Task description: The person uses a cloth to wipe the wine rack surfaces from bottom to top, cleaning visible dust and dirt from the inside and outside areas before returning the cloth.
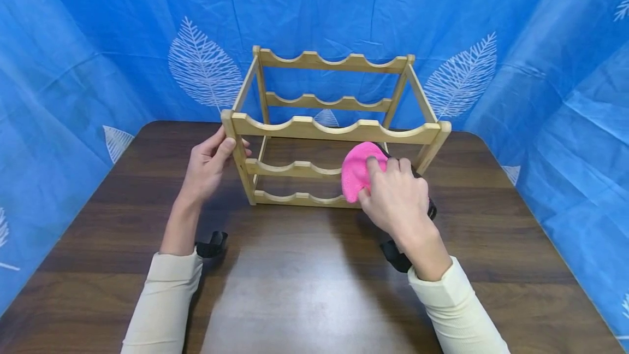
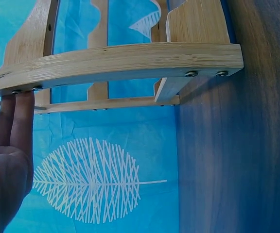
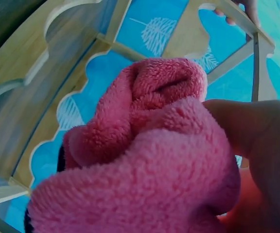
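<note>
Right hand [image 1: 395,193] gripped a pink cloth [image 1: 361,171] at the right half of a wooden rack [image 1: 307,129]

Head view: the cloth lay under the fingertips, left of the right hand, overlapping the lower front rails [image 1: 301,169]; whether it touched them could not be told. The rack's long axis ran left to right across the table [image 1: 491,223]. The right hand was nearer its right end; the left hand [image 1: 208,163] held the front left post [image 1: 244,176], thumb in front.

Left wrist view: screws [image 2: 191,74] showed in a post, as the head view did not; the cloth was out of sight.

Right wrist view: thick plush folds appeared, where the head view showed a flatter face.
</note>
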The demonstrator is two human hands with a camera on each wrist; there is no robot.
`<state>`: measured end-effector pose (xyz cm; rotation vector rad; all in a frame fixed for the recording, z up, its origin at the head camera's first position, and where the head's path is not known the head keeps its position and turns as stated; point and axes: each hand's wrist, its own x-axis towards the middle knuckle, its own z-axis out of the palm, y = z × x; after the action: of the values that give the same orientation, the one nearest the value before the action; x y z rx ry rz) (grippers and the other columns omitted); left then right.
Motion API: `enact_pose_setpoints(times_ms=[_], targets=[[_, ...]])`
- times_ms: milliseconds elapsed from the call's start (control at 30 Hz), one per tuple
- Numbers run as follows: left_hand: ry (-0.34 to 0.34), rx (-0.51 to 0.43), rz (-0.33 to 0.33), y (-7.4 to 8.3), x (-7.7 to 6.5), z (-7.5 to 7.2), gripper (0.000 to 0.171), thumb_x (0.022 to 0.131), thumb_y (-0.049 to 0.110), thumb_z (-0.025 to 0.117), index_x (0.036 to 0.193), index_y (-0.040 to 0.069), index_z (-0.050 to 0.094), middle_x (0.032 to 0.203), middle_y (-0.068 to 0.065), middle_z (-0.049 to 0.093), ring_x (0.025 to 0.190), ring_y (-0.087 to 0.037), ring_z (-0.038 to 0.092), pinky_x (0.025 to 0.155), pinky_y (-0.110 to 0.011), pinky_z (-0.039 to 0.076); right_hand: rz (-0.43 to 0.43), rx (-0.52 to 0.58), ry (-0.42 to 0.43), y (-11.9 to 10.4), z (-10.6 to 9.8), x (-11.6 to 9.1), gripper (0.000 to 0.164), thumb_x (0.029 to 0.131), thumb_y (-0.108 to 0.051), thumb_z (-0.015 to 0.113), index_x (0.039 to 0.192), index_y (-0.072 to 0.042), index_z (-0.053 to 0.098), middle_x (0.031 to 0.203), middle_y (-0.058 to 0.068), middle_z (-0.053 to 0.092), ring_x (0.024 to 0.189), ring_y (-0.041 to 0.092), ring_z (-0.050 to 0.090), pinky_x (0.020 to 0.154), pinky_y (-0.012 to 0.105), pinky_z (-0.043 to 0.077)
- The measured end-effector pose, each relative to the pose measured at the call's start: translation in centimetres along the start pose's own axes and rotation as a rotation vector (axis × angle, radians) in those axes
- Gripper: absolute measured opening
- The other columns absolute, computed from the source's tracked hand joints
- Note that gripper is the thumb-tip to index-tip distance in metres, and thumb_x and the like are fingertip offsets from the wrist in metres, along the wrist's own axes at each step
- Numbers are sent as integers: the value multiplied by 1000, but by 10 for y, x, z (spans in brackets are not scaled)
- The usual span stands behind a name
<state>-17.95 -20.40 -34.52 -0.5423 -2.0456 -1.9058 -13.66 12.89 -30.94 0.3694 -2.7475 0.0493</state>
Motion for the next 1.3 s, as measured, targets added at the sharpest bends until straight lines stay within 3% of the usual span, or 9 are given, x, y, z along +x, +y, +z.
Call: enact_pose_setpoints(times_ms=[300, 567, 967, 1300], targets=[[8, 14, 4, -1, 1, -1, 43, 105, 18, 48, 148, 16, 48, 103, -11, 67, 92, -21, 68, 85, -27, 55, -90, -35, 231, 0, 16, -3, 30, 75, -14, 67, 102, -1, 62, 80, 22, 60, 75, 39, 56, 37, 47, 44], [13, 21, 2, 0, 0, -1, 42, 105, 17, 48, 148, 16, 48, 101, -3, 68, 91, -20, 68, 84, -27, 56, -103, -19, 215, -2, 17, -4, 36, 77, -14, 72, 110, -1, 62, 86, 23, 62, 77, 40, 58, 40, 49, 47], [22, 45, 1, -1, 3, 1, 42, 105, 18, 48, 148, 17, 48, 101, -6, 68, 91, -18, 68, 85, -26, 55, -138, -44, 297, -2, 29, -8, 51, 80, -19, 77, 126, -6, 61, 102, 21, 65, 86, 40, 59, 40, 47, 48], [21, 40, -1, -2, 1, -1, 42, 105, 17, 48, 148, 17, 48, 100, -5, 68, 90, -17, 68, 86, -27, 55, -148, 83, 282, -7, 19, -11, 52, 78, -18, 79, 127, -10, 62, 106, 18, 64, 90, 38, 61, 39, 46, 49]])
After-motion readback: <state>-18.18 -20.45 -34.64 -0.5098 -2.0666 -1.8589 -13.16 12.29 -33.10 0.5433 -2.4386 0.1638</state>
